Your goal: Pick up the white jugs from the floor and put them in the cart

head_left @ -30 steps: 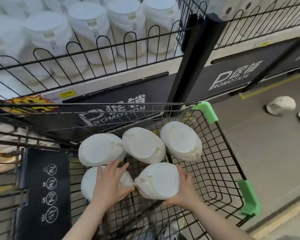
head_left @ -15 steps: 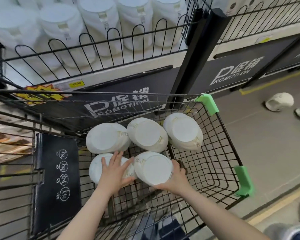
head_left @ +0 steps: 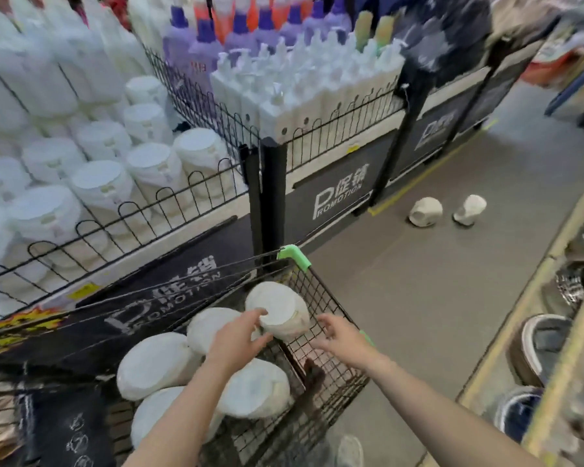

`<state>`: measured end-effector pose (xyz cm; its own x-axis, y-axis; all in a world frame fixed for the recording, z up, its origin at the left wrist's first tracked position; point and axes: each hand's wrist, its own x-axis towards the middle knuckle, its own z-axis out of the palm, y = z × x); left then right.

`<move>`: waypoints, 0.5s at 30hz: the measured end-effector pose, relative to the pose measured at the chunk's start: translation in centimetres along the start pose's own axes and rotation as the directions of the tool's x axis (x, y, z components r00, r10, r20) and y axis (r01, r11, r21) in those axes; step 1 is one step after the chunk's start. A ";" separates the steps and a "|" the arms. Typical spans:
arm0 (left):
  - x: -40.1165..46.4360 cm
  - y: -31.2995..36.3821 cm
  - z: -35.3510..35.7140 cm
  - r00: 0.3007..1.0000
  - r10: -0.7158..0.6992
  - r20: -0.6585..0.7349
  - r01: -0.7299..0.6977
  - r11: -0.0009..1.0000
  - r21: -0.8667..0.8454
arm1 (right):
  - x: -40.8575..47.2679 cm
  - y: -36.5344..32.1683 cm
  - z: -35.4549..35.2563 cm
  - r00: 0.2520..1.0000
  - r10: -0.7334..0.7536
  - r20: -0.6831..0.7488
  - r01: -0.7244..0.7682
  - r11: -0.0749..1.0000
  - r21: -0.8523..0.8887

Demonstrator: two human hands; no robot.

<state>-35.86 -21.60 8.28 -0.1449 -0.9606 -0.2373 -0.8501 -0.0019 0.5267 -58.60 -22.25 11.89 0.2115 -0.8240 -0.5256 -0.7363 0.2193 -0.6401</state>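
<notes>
jugs point(head_left: 216, 362) in cart point(head_left: 331, 318), hands point(head_left: 236, 342) above

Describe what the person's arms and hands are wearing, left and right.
Nothing shows on either. The left hand and right hand are bare: no gloves, and no rings or watch can be made out. Both forearms are uncovered as far as the frame's bottom edge, with no sleeve in view.

Bright, motion-blurred, edges warped
</notes>
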 end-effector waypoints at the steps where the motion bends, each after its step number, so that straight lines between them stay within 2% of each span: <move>1: 1.0 1.8 -0.1 1.000 0.016 0.006 -0.016 1.000 -0.004 | -0.2 0.6 -1.6 0.999 0.019 -0.028 -0.018 0.999 0.031; 6: 7.8 11.0 0.3 0.984 0.136 0.111 -0.143 0.988 0.064 | -0.4 5.1 -10.5 0.989 0.063 -0.136 -0.051 0.994 0.093; 9: 12.7 17.5 2.0 0.976 0.181 0.124 -0.193 0.977 0.088 | 0.2 9.1 -16.7 0.976 0.100 -0.192 -0.079 0.990 0.115; 15: 22.6 31.7 5.8 0.954 0.281 0.102 -0.280 0.960 -0.027 | 1.9 17.2 -29.9 0.941 0.176 -0.290 -0.129 0.976 0.175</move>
<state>-68.96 -41.75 14.91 -0.4288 -0.8888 -0.1615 -0.7617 0.2596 0.5936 -90.13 -35.66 16.62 -0.1168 -0.8881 -0.4446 -0.6334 0.4114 -0.6554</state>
